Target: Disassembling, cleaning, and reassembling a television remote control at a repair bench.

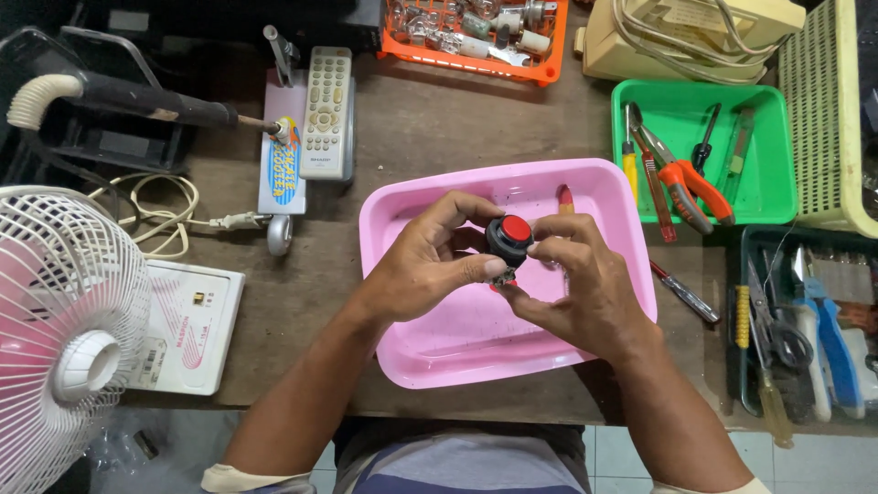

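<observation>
The round black push-button switch [508, 240] with its red cap sits between both hands, above the pink tray [430, 361], red face turned up toward the camera. The left hand [430, 261] closes on it from the left, thumb under its lower edge; the right hand [572, 279] pinches it from the right, equally near. Farther left stand a white fan [64, 320] and a remote control [327, 114]. Right of the tray, a green tray [773, 197] holds pliers [686, 178]. Nothing crowds the hands.
</observation>
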